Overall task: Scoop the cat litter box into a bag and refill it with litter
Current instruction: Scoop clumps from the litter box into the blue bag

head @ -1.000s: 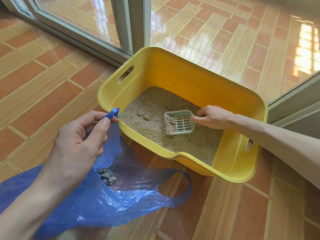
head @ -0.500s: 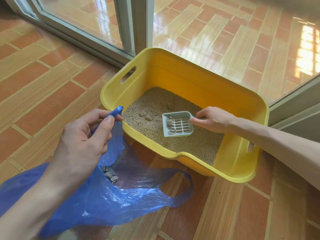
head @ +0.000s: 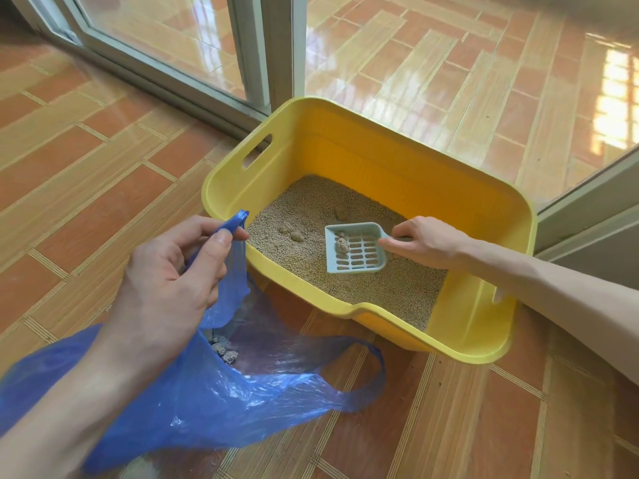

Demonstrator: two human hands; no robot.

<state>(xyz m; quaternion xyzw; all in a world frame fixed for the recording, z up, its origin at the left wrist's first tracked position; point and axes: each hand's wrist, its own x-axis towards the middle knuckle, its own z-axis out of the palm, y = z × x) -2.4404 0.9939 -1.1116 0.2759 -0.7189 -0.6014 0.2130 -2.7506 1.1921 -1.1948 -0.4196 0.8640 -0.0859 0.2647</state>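
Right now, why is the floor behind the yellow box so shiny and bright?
Head view: sunlight glares off the glossy floor tiles behind the litter box, washing out a patch at the right edge; the wide lens bends the door frame; nearer things stay sharp.

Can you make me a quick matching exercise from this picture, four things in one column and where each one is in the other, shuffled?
Things:
1. scoop
2. blue bag
3. litter box
4. clump

Places:
A. on the tiled floor by the glass door
B. lying in the scoop
C. gripped by the right hand, over the litter
D. pinched at its handle by the left hand

Pairs: 1-C, 2-D, 3-A, 4-B
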